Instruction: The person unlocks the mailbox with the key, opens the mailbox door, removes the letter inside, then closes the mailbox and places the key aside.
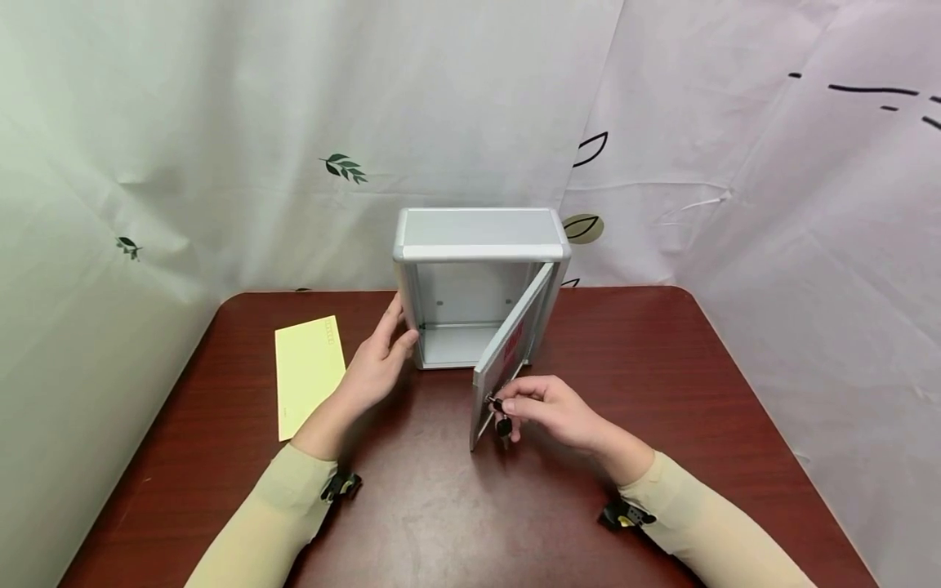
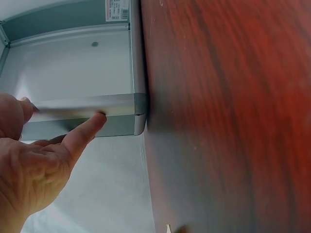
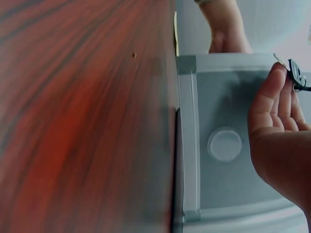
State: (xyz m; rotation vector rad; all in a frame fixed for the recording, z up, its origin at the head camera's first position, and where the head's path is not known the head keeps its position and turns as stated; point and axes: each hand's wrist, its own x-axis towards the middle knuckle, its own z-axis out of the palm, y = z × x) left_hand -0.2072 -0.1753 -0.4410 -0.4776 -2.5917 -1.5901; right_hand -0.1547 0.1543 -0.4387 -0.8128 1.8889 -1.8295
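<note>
A small silver-grey metal box (image 1: pixel 481 233) stands upright with its front door (image 1: pixel 507 343) swung outward on the right side. My left hand (image 1: pixel 376 359) rests against the box's left side, thumb by the front edge and fingers extended along the wall. Near the door's free edge, my right hand (image 1: pixel 551 408) pinches a key (image 1: pixel 497 403) with a black head at the lock. A second black-headed key (image 1: pixel 504 429) dangles below it. In the right wrist view, the keys (image 3: pixel 294 73) show beyond the fingertips.
A yellow envelope (image 1: pixel 305 380) lies on the dark red wooden table (image 1: pixel 632 351), left of the box and partly behind my left forearm. A pale curtain (image 1: pixel 470 98) with leaf prints hangs behind and on both sides. Inside the box, the pale back panel shows small holes.
</note>
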